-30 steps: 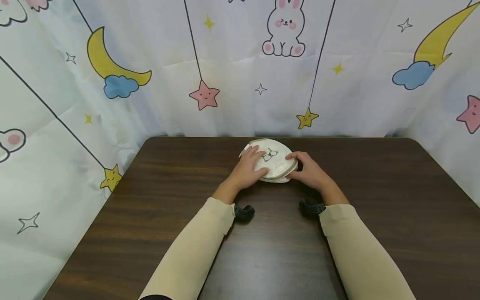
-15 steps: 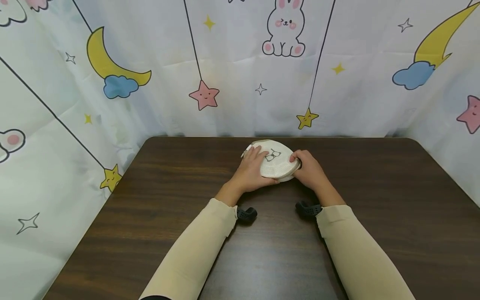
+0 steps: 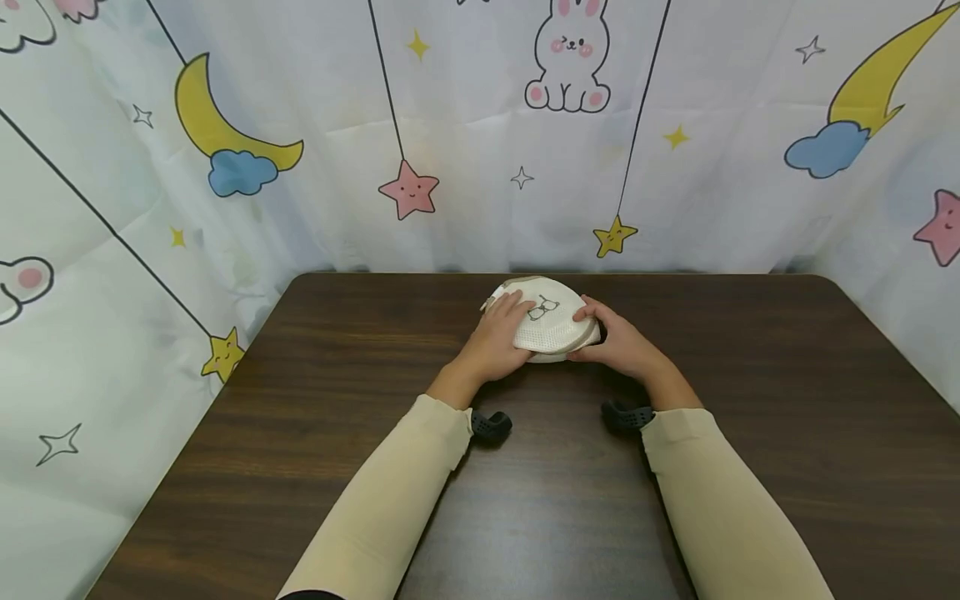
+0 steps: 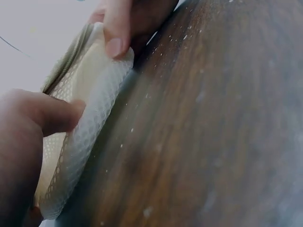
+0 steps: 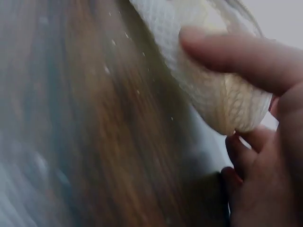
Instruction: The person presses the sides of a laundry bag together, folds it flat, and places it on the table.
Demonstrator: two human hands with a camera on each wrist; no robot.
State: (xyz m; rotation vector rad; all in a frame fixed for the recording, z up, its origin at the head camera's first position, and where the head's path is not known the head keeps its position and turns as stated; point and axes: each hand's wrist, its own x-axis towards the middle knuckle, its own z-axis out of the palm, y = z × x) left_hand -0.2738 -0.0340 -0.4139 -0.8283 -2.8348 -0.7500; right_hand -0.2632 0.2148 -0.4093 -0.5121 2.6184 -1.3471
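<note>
A rounded, cream-white mesh laundry bag point(image 3: 555, 337) with a zipper and a small bra-shaped drawing on top is held near the table's far edge. My left hand point(image 3: 491, 343) grips its left side, fingers spread over the top and thumb on the near side. At the right end my right hand point(image 3: 618, 342) grips it between fingers above and thumb below. In the left wrist view, both thumbs press the honeycomb mesh side point(image 4: 94, 111), below the zipper point(image 4: 68, 59). The right wrist view has the right thumb point(image 5: 222, 52) lying across the mesh.
The dark wood table point(image 3: 337, 400) extends to both sides and in front of the bag. Behind it hangs a white curtain point(image 3: 480, 125) printed with moons, stars and a rabbit. A dark band point(image 3: 491, 427) sits at each wrist, by the cream sleeves point(image 3: 390, 492).
The bag shifts and tilts slightly between the hands. My left thumb moves from its top to the near side. My right hand closes in, then opens wider around the end, its thumb lower.
</note>
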